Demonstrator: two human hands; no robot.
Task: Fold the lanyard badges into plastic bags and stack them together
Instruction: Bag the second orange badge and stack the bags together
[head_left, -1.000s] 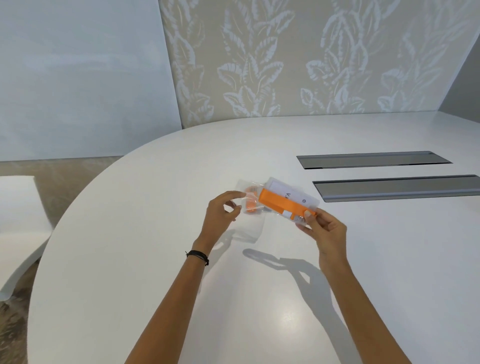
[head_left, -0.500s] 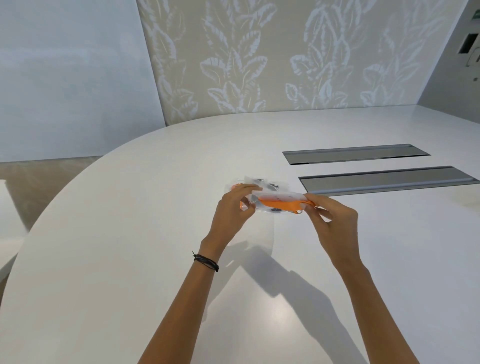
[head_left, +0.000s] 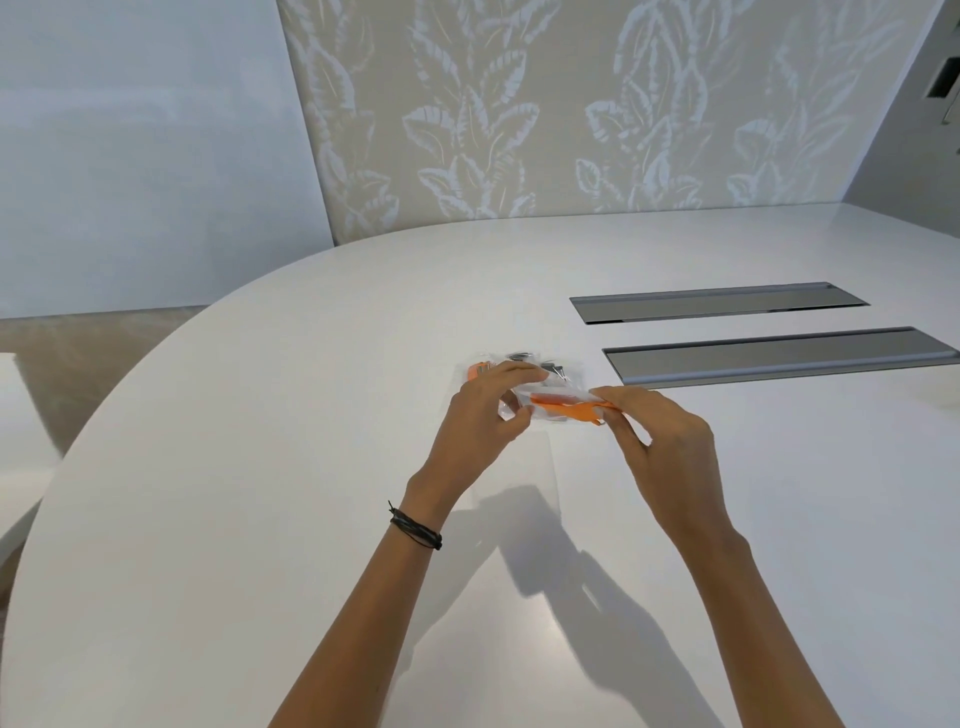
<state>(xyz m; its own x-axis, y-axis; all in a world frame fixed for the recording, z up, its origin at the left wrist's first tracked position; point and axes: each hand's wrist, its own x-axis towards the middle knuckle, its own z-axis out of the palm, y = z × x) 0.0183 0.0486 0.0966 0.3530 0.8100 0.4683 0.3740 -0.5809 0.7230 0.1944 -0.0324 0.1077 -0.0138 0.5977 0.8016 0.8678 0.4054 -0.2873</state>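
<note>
I hold a clear plastic bag (head_left: 524, 410) with an orange lanyard badge (head_left: 566, 408) in it, just above the white table (head_left: 260, 467). My left hand (head_left: 483, 415) pinches the bag's left end. My right hand (head_left: 660, 441) grips the orange right end. The badge lies nearly flat, edge-on to the camera. Behind my left hand on the table lies a small pile of bagged badges (head_left: 519, 364), with orange and black clips showing; my fingers hide part of it.
Two long grey recessed panels (head_left: 717, 304) (head_left: 779, 356) are set into the table at the right, just beyond the hands. The table's curved edge runs down the left, with floor and a white chair (head_left: 21, 410) beyond it. A leaf-patterned wall stands behind.
The badge, held up with its white face toward me a second ago, has been tipped flat and lowered toward the pile. Both hands kept hold; the camera view shifted left.
</note>
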